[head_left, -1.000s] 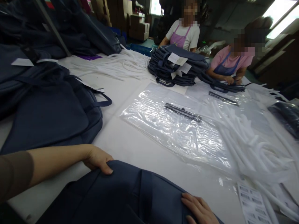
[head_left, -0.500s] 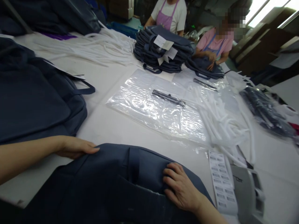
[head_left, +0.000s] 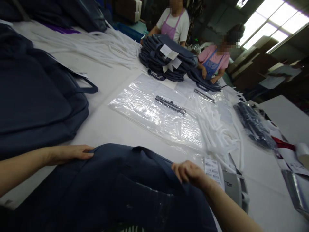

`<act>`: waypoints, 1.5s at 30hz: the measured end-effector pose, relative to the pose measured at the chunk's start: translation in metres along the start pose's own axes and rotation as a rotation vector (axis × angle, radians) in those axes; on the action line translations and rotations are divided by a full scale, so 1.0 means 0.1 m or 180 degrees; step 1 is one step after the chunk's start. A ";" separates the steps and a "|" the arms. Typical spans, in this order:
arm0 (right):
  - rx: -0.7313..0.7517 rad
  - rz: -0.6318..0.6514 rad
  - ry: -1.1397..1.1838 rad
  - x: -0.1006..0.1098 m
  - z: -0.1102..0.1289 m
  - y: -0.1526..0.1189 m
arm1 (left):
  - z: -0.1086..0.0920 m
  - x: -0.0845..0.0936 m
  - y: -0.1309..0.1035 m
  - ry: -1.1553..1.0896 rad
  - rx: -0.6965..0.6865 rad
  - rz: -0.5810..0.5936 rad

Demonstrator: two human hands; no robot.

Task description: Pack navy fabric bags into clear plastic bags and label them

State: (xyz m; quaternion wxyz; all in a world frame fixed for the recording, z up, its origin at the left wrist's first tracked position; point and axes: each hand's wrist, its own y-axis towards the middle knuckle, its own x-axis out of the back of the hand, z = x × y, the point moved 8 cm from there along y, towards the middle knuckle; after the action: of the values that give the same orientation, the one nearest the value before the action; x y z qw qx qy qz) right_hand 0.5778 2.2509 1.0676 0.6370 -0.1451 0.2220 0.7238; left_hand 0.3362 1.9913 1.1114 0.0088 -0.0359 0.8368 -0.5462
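A dark blue bag point(head_left: 108, 180) lies across the near edge of the white table. My left hand point(head_left: 72, 154) grips its upper left edge, thumb on top and the other fingers hidden beneath. Farther right, my right hand point(head_left: 189, 172) has its fingers curled round the bag's upper right edge, pinching the fabric. Beyond the bag lie flat clear plastic bags point(head_left: 145, 112) with a dark strip printed on them. A second dark blue bag point(head_left: 36, 96) with a loop handle rests at the left.
Stacked blue bags point(head_left: 166, 58) stand at the back near two people. White cords point(head_left: 214, 129) lie right of the plastic. A label sheet point(head_left: 212, 170) and grey dispenser point(head_left: 235, 187) are beside my right arm. A plastic-wrapped bundle point(head_left: 253, 125) lies farther right.
My right hand has gone from lying on the bag's front to gripping its upper edge. The bag's top strap has folded over. The view has shifted, showing more of the right side.
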 end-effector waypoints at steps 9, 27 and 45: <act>-0.0455 0.0576 -0.2477 -0.89 0.17 0.65 | -0.04 0.01 0.00 0.0301 -0.0104 0.0342; 0.0924 0.0951 -0.3409 -1.34 -0.22 1.89 | 0.04 0.18 -0.21 0.1697 -0.0449 -0.0010; 0.1195 0.1437 -0.3622 -1.51 -0.05 1.89 | -0.19 0.11 -0.38 0.1998 -0.1479 -0.0650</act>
State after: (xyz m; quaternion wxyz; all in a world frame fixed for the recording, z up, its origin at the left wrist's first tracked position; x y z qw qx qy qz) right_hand 0.4126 2.1019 1.1632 0.5017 0.4262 -0.0028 0.7528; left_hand 0.3262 1.9923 1.1542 -0.3099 0.0487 0.8922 -0.3250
